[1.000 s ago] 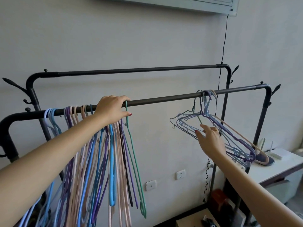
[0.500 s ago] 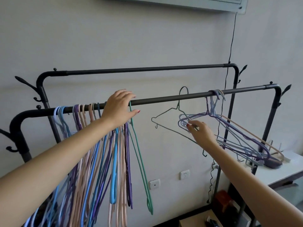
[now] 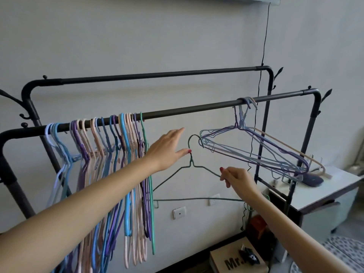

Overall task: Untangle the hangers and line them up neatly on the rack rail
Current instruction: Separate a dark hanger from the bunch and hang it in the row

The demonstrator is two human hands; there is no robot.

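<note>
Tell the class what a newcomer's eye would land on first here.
The green wire hanger in mid-air, off the front rail, pinched by the right hand while the left hand touches its neck. Left hangs a dense pastel row of hangers; right, a tangled bunch.

The left bunch of hangers (image 3: 110, 174) runs off the bottom edge; the box (image 3: 232, 261) lettering, perhaps "Mr.", is partly hidden and cut.
</note>
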